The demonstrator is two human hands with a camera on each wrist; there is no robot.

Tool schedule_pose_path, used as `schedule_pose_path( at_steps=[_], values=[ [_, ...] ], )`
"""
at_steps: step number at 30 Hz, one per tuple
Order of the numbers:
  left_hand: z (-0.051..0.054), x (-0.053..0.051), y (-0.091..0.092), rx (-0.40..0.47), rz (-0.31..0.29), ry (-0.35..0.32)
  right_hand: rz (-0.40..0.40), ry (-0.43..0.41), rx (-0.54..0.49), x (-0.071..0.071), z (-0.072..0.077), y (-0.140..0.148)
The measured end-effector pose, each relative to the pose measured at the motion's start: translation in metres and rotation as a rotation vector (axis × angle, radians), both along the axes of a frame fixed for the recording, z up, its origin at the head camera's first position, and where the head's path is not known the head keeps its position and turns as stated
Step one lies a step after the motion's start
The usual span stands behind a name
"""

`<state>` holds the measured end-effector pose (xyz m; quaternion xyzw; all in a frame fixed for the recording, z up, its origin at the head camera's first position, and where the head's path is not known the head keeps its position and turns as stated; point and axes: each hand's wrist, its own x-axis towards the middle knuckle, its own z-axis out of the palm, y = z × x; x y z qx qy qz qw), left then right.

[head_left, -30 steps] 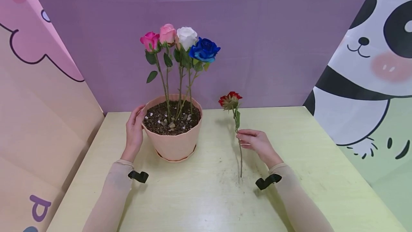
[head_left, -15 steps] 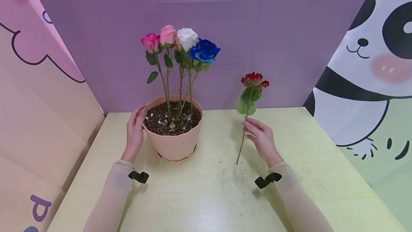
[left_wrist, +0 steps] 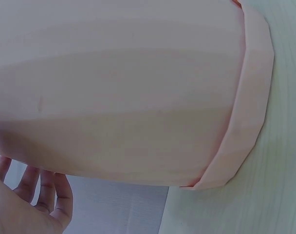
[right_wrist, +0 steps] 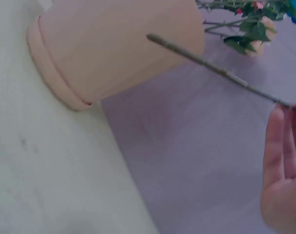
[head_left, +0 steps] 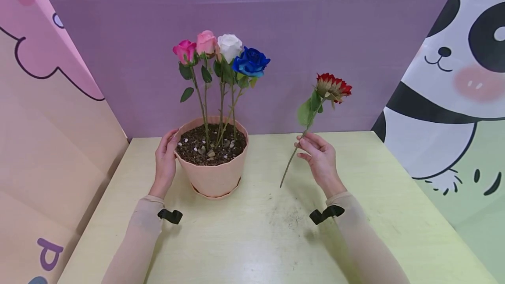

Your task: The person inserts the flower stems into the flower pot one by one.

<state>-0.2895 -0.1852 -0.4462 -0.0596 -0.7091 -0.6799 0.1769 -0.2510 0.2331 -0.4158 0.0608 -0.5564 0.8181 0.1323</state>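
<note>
In the head view my left hand (head_left: 165, 161) rests against the left side of a pink flowerpot (head_left: 212, 179), its fingertips touching the wall. The left wrist view shows these fingers (left_wrist: 64, 197) beside the pot, slightly bent. Dark soil (head_left: 189, 152) with pebbles fills the pot. From it rise a magenta rose (head_left: 184, 51), a light pink rose (head_left: 206, 42), a white rose (head_left: 229, 47) and a blue rose (head_left: 251, 61). To the right my right hand (head_left: 321, 161) pinches the stem of a red flower (head_left: 333, 87), which tilts with its head up and right. Its stem end hangs above the table.
The pot stands in a pink saucer (head_left: 215, 196) on a pale wooden table (head_left: 236, 249). Soil crumbs (head_left: 292, 216) lie right of centre. A purple backdrop (head_left: 315, 21) rises behind, with a panda-print panel (head_left: 434, 143) on the right and a pink cartoon panel (head_left: 43, 43) on the left.
The red flower has risen and swung right, its head now leaning right and its stem end shifting left and up. My right hand has moved slightly up. The left hand and pot stay put.
</note>
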Motion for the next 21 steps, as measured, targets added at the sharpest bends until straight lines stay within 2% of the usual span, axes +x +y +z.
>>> schedule_pose_path(
  at_steps=[6, 14, 21],
  values=[
    [-0.002, 0.000, -0.001, -0.007, -0.005, 0.005, -0.087, 0.063, 0.043, 0.000, 0.017, -0.007],
    [0.000, 0.002, 0.000, -0.024, 0.000, 0.003, -0.124, 0.177, 0.136, 0.006, 0.043, -0.022],
    [0.000, 0.002, -0.001, -0.025, -0.004, -0.003, -0.214, 0.268, 0.172, 0.006, 0.063, -0.043]
  ],
)
